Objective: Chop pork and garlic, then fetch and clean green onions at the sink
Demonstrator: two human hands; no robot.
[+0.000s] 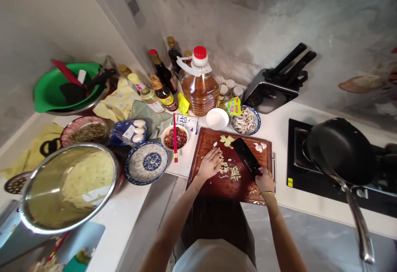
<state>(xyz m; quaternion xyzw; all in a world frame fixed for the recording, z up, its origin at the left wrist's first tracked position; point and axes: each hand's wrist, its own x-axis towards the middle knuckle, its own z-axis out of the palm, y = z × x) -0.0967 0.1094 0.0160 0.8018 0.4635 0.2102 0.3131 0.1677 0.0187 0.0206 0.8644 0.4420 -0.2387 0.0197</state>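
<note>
My right hand (265, 181) is wrapped round the handle end of a black cleaver (245, 154), whose blade lies slanted over the wooden cutting board (198, 148). Fingers stretched out, my left hand (210, 163) rests on the board's left side at the edge of some chopped pale pieces, which look like garlic (231, 170). Pale yellow slices (227, 140) lie near the board's back edge. A few whitish pieces (259, 146) sit at the back right, beyond the cleaver. What is under my left palm is hidden.
Behind the board stand a white bowl (217, 119), a bowl of sliced mushrooms (246, 121) and an oil jug (200, 86). Chopsticks (175, 139) cross a meat bowl (169, 141) at left, near a patterned plate (133, 168) and steel basin (40, 193). A wok (344, 152) sits right.
</note>
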